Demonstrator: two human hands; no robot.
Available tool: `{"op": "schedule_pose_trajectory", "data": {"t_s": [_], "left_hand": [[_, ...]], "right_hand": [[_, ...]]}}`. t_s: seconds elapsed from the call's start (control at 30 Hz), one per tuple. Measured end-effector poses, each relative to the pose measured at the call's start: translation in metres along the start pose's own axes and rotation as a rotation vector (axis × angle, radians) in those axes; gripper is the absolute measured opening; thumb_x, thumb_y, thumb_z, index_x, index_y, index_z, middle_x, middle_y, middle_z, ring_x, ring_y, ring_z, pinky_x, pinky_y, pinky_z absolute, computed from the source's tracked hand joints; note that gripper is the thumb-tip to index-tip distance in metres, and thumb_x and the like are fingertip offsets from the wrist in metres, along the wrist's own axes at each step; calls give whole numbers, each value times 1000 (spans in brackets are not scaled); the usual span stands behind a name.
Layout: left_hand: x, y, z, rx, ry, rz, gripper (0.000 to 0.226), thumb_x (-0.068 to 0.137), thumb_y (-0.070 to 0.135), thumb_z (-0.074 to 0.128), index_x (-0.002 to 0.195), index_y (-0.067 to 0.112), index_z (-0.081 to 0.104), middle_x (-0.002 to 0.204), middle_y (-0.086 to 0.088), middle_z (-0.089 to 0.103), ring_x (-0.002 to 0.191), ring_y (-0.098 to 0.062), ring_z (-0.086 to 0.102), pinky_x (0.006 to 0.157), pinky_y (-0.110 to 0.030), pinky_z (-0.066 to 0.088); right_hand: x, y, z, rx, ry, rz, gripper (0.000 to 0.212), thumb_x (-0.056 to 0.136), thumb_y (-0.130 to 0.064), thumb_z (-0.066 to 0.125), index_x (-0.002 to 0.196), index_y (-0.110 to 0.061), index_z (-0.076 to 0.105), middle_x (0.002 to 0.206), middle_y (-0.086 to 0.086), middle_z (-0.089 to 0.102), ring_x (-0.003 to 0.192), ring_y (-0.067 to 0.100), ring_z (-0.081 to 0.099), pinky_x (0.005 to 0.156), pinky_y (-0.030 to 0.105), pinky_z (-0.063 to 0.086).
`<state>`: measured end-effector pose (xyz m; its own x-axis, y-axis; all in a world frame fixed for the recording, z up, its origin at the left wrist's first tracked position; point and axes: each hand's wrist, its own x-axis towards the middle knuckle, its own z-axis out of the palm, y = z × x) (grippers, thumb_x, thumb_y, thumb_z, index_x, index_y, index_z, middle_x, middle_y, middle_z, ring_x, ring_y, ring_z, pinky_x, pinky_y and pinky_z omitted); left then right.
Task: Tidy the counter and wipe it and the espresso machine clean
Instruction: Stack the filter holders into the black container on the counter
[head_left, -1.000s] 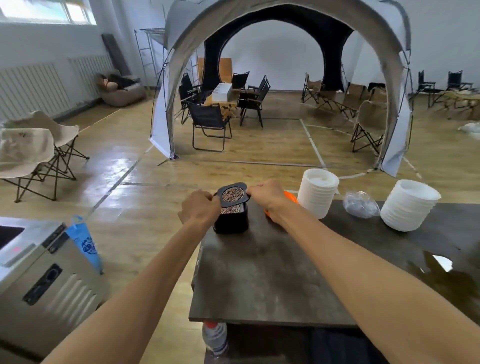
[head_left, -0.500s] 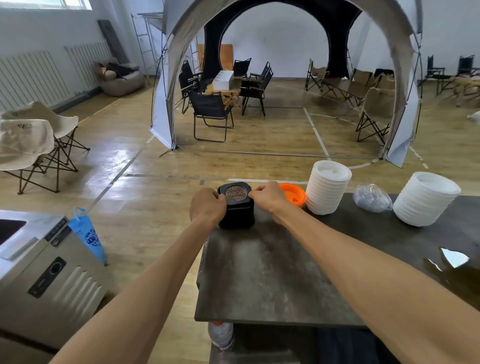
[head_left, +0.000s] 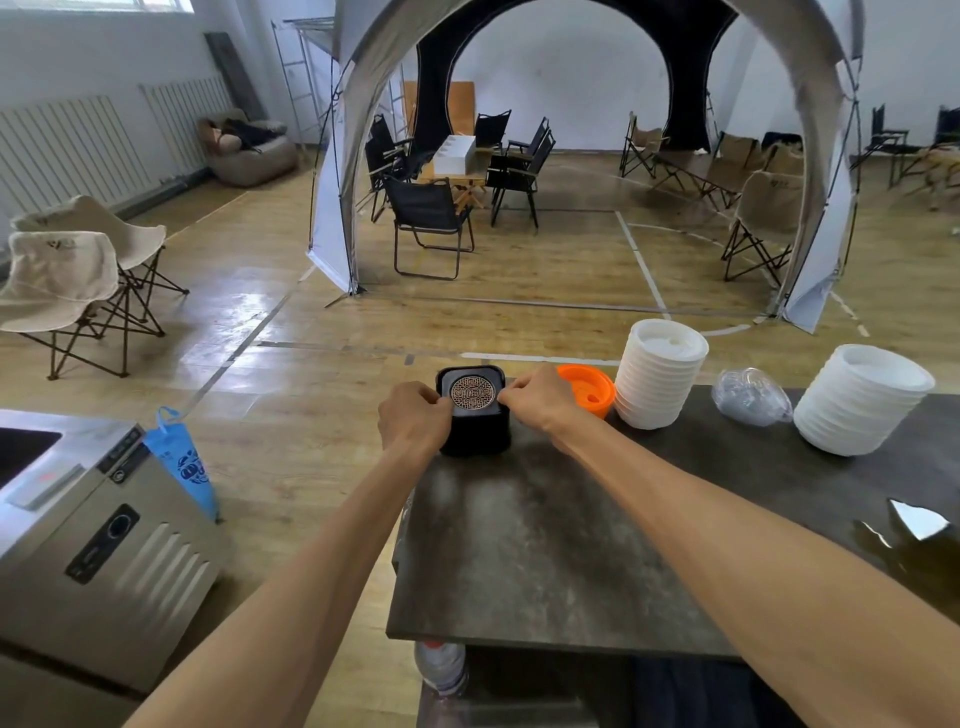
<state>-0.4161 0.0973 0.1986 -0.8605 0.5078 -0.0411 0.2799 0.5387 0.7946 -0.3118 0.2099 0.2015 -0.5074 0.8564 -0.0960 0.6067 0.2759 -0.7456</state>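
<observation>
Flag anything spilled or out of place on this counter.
A brown liquid puddle spreads along the counter's right edge, unwiped. A crumpled clear plastic bag lies loose between the two white lid stacks.

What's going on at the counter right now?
A person stands at the far left corner of the dark counter, both hands on a small black box with a patterned round top. The left hand and right hand pinch its lid edges from either side. Beside it sit an orange lid, two stacks of white lids and a liquid spill, not yet wiped.
</observation>
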Motion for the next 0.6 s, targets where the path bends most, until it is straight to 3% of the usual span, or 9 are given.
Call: {"op": "schedule_pose_trajectory", "data": {"t_s": [0.17,0.3,0.43,0.5,0.6], "left_hand": [[4,-6,2,-55,-19,-15,19,86,22,62,95,11,75,101,-13,73,103,-33,63,88,-36,50],[-1,-23,1,-142,-96,49,36,91,32,63,118,9,66,112,-5,69,105,-22,63,86,-30,47],[-4,-39,11,-228,-240,130,27,93,23,60,118,16,66,110,-2,71,106,-20,65,94,-38,50],[-4,-39,16,-274,-263,160,28,93,15,58,121,16,64,111,-1,71,106,-17,64,96,-36,49],[2,-35,17,-304,-293,180,30,96,10,55,126,12,60,113,-1,68,105,-14,61,89,-27,46]], "right_hand": [[2,4,-2,24,-47,8,23,89,-20,63,91,-2,76,83,13,71,82,26,67,74,39,53],[-6,13,-3,67,-58,-86,26,92,-25,63,109,-6,72,103,2,70,101,18,64,91,36,49],[-9,25,9,206,-294,-145,56,82,-20,74,134,-20,53,122,-8,63,117,10,58,105,30,43],[-7,28,19,146,-282,-163,69,77,-19,76,139,-24,46,126,-4,65,118,14,59,107,36,44],[-6,24,28,46,-189,-149,67,83,-18,69,142,-24,38,129,4,65,120,24,59,105,39,44]]}}
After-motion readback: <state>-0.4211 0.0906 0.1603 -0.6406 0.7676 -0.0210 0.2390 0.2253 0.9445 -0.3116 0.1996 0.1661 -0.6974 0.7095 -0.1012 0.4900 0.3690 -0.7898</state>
